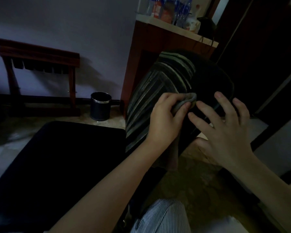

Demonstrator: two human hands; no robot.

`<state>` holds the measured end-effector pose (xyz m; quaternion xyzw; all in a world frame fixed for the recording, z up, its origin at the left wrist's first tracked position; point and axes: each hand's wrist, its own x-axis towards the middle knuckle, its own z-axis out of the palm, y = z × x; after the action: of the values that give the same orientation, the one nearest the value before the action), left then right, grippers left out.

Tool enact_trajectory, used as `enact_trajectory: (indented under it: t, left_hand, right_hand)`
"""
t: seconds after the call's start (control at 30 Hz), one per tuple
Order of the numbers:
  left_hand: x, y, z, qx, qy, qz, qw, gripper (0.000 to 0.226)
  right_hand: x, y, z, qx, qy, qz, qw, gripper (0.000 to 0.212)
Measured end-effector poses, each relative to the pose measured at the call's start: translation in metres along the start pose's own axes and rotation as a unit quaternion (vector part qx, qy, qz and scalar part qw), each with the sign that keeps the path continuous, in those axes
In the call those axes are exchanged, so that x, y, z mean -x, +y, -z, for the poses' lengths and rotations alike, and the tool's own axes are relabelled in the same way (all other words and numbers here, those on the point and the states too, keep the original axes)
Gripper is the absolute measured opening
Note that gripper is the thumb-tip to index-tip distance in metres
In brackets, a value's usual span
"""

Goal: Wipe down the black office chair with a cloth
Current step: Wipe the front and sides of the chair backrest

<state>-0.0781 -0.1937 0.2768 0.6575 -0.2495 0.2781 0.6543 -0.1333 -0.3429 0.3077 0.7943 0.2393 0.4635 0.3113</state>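
Observation:
The black office chair fills the middle of the dim view: its dark seat point(60, 158) lies at lower left, and its ribbed, striped backrest point(151, 91) rises at centre. My left hand point(166, 118) grips a bunched grey cloth point(186, 101) against the backrest's upper part. My right hand point(225, 130) rests just to the right with its fingers spread over the dark top edge of the backrest point(212, 81). Part of the cloth hangs down below my left wrist.
A black waste bin point(100, 105) stands on the floor by the wall. A dark wooden rack point(39, 64) is at left. A brown cabinet point(149, 47) with bottles on top stands behind the chair. My striped trouser leg point(163, 217) is at bottom.

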Motion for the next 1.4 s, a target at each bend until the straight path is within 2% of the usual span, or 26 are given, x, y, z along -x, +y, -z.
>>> enact_trajectory:
  t: [0.27,0.47,0.63,0.77,0.93,1.07,1.27,1.4]
  left_hand:
    - [0.012,-0.037,-0.008,-0.029,0.086,0.076,0.993,0.011]
    - [0.025,-0.058,-0.001,-0.061,0.116,0.150,0.980,0.016]
    - [0.035,-0.080,0.012,-0.051,0.127,0.242,0.961,0.021]
    - [0.024,-0.057,0.004,-0.059,0.120,0.210,0.969,0.019]
    - [-0.002,-0.018,-0.016,-0.028,0.077,0.086,0.993,0.021]
    - [-0.027,0.002,-0.034,-0.063,0.063,0.010,0.996,0.021]
    - [-0.046,-0.022,-0.032,-0.077,0.060,0.051,0.994,0.023]
    - [-0.049,-0.042,-0.024,-0.093,0.071,0.106,0.987,0.023]
  right_hand:
    - [0.006,0.014,-0.031,0.005,0.048,0.014,0.999,0.050]
    - [0.004,0.017,-0.040,-0.012,0.080,0.009,0.997,0.049]
    - [0.000,0.017,-0.047,-0.028,0.125,0.013,0.992,0.041]
    - [0.000,0.017,-0.050,-0.038,0.132,0.007,0.991,0.040]
    - [0.005,0.017,-0.043,-0.031,0.094,0.004,0.995,0.043]
    - [0.006,0.016,-0.041,-0.034,0.079,-0.002,0.996,0.042]
    - [0.002,0.019,-0.040,-0.045,0.071,0.008,0.996,0.047]
    - [0.002,0.016,-0.041,-0.054,0.085,-0.008,0.995,0.034]
